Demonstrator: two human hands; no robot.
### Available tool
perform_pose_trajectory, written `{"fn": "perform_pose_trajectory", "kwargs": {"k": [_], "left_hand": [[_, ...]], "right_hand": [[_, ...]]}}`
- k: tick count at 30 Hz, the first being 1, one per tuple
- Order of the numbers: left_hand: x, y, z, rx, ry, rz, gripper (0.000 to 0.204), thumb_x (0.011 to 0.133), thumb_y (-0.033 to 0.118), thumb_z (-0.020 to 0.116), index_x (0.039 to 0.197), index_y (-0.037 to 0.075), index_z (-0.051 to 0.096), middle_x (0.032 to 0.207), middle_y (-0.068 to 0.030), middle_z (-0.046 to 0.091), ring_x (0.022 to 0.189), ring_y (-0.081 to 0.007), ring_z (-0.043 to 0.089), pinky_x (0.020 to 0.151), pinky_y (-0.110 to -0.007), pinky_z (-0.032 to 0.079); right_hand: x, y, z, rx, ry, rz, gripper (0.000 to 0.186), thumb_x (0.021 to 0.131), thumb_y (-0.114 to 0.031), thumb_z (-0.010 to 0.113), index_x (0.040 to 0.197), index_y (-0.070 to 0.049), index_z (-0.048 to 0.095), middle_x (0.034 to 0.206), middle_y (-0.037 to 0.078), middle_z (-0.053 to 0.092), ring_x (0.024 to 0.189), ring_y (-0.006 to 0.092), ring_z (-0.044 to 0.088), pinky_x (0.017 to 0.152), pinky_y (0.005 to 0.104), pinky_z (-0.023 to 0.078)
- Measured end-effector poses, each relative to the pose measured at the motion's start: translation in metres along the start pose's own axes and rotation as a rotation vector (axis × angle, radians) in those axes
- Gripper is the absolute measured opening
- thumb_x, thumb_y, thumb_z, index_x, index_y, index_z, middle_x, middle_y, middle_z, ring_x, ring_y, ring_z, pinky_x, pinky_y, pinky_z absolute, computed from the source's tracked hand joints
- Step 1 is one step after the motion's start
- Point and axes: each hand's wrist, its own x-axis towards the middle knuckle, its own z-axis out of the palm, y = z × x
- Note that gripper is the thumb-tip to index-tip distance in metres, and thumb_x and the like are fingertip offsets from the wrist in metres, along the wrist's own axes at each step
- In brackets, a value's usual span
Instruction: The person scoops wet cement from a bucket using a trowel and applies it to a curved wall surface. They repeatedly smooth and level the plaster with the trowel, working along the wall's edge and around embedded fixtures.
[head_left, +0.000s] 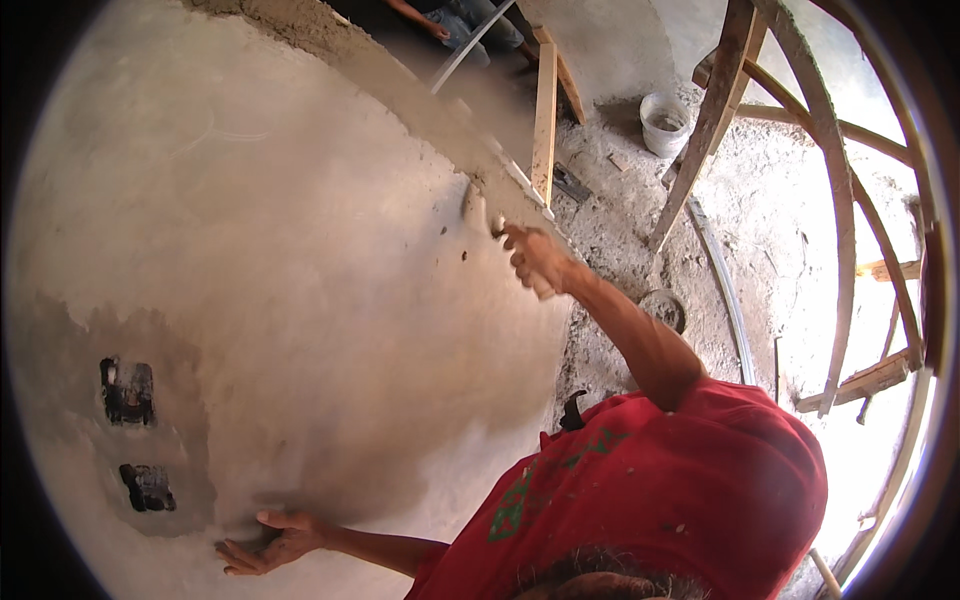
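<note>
Head view: the right hand (538,258) has its fingers curled around the handle of a trowel (476,210), whose blurred blade lies just beyond the fingertips at the plastered wall (330,250). The left hand (285,545) holds its fingers apart beside the wall; I cannot tell whether they touch it. Two dark openings (127,392) are near those fingers, and a white bucket (662,140) stands well apart from the right fingers.
</note>
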Motion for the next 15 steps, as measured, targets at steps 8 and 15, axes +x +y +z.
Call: {"fn": "perform_pose_trajectory", "kwargs": {"k": [8, 15], "left_hand": [[-0.008, -0.004, -0.003, 0.069, -0.018, -0.049, 0.050, 0.102, 0.040, 0.055, 0.136, 0.005, 0.046, 0.138, -0.0161, 0.052, 0.138, -0.0341, 0.046, 0.121, -0.058, 0.026], [-0.006, -0.001, -0.002, 0.070, -0.013, -0.028, 0.049, 0.103, 0.037, 0.054, 0.135, 0.002, 0.046, 0.136, -0.0163, 0.052, 0.137, -0.0348, 0.047, 0.122, -0.059, 0.025]], "right_hand": [[0.014, -0.001, -0.006, -0.271, 0.109, -0.045, 0.044, 0.103, -0.046, 0.049, 0.099, -0.002, 0.050, 0.066, 0.001, 0.047, 0.048, 0.0110, 0.047, 0.040, 0.0286, 0.043], [0.012, 0.007, -0.002, -0.370, 0.230, -0.213, 0.049, 0.103, -0.043, 0.051, 0.108, 0.006, 0.054, 0.066, 0.006, 0.053, 0.050, 0.0165, 0.056, 0.042, 0.0350, 0.047]]}}
